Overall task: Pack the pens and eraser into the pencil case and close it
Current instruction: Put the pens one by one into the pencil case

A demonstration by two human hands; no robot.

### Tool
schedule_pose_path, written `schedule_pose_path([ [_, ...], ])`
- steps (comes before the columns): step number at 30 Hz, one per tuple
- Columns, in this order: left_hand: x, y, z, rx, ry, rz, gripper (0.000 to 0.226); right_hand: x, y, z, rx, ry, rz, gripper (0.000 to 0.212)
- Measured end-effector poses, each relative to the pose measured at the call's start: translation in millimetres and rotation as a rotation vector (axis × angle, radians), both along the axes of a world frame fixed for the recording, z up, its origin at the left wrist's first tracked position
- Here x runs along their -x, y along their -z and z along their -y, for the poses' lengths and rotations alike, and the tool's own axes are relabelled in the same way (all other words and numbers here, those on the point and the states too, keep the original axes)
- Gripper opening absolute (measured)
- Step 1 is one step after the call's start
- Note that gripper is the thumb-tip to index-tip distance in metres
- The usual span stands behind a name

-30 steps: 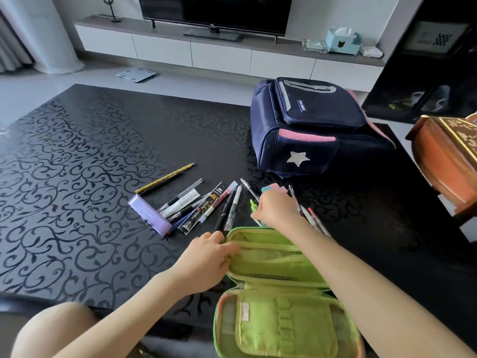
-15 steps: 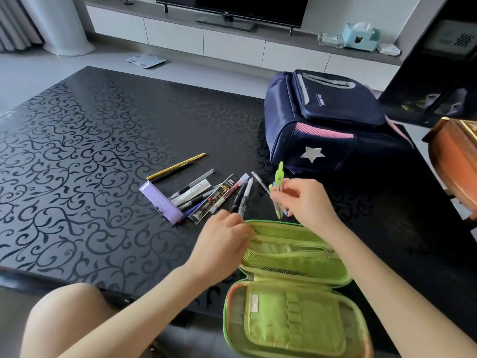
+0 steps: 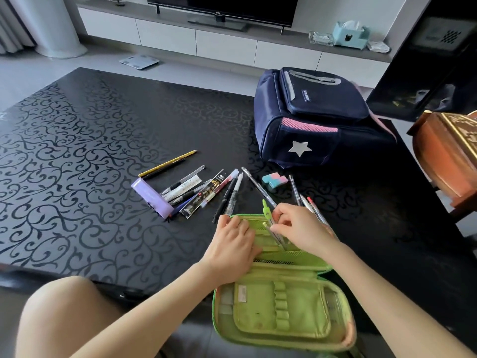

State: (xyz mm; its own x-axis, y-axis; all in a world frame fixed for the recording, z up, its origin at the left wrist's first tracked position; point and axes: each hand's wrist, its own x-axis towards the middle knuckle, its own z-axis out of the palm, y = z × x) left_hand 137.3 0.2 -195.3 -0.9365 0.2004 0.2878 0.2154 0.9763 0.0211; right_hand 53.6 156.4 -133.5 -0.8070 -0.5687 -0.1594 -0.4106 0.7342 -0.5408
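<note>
A green pencil case point(image 3: 284, 311) lies open at the table's near edge, its front half hanging over. My left hand point(image 3: 232, 244) grips the left rim of the case's far half. My right hand point(image 3: 299, 228) pinches a green compass with thin pens point(image 3: 271, 223), their lower ends inside the far pocket by the mesh. Several pens point(image 3: 206, 192) lie fanned on the table beyond the case. A pastel eraser point(image 3: 275, 180) sits near the backpack. More pens point(image 3: 309, 202) lie beside my right hand.
A navy backpack point(image 3: 315, 120) with a star stands at the back right. A purple box point(image 3: 152, 201) and a yellow pencil point(image 3: 167, 163) lie left of the pens. A wooden box point(image 3: 449, 156) sits at the right edge of the black patterned table point(image 3: 77, 164).
My right hand picked the compass and pens up off the table, then brought them down into the case's far pocket. The eraser it covered is now in view. My left hand stays on the rim.
</note>
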Motion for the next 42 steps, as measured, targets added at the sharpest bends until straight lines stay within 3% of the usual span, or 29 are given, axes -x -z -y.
schedule_pose_path([
  [2, -0.3, 1.7, -0.3, -0.001, 0.014, -0.049, 0.034, -0.1, -5.3, 2.7, 0.142, 0.037, 0.015, 0.010],
  [4, -0.4, 1.6, -2.3, -0.054, 0.015, -0.106, 0.032, 0.8, -10.3, 7.2, 0.407, 0.154, 0.069, 0.008],
  [6, -1.7, -0.2, -4.2, -0.121, 0.009, -0.157, 0.031, 2.2, -13.1, 11.1, 0.490, 0.199, 0.071, 0.009],
  [8, -3.1, 0.7, -3.9, -0.165, 0.013, -0.210, 0.025, 2.4, -14.7, 11.7, 0.280, 0.104, 0.032, 0.007],
  [11, -3.8, 5.6, -2.6, -0.179, -0.001, -0.259, 0.020, -2.6, -20.6, 8.3, -0.318, -0.135, -0.047, 0.009],
  [14, -3.9, 6.5, -2.2, -0.188, -0.025, -0.254, 0.021, -6.6, -26.3, 10.0, -0.568, -0.236, -0.016, 0.024],
  [17, -6.0, -2.2, 3.6, -0.220, -0.070, -0.278, 0.018, -2.8, -27.6, 26.8, -0.509, -0.175, -0.140, 0.029],
  [20, -1.0, -7.8, 26.5, -0.215, -0.285, -0.274, 0.005, 4.9, -17.5, 57.2, -0.275, -0.012, -0.203, 0.019],
  [23, 13.4, -10.8, 54.9, -0.086, -0.591, -0.057, 0.026, 15.2, -0.7, 95.2, -0.150, 0.104, -0.177, 0.016],
  [25, 24.1, -16.1, 71.8, -0.003, -0.683, 0.089, 0.029, 21.9, 10.5, 118.5, -0.133, 0.156, -0.146, 0.018],
  [27, 33.6, -18.6, 82.6, 0.044, -0.663, 0.233, 0.023, 26.3, 19.5, 134.2, -0.131, 0.158, -0.161, 0.028],
  [32, 46.7, -16.2, 91.8, 0.013, -0.606, 0.287, 0.018, 48.1, 26.3, 151.0, -0.303, -0.089, -0.398, 0.049],
  [36, 47.6, -22.0, 96.3, 0.067, -0.547, 0.377, 0.024, 68.1, 22.4, 158.6, -0.383, -0.221, -0.332, 0.050],
  [42, 38.2, -26.8, 106.9, 0.069, -0.449, 0.361, 0.015, 76.3, 20.7, 145.3, -0.394, -0.438, -0.578, 0.027],
])
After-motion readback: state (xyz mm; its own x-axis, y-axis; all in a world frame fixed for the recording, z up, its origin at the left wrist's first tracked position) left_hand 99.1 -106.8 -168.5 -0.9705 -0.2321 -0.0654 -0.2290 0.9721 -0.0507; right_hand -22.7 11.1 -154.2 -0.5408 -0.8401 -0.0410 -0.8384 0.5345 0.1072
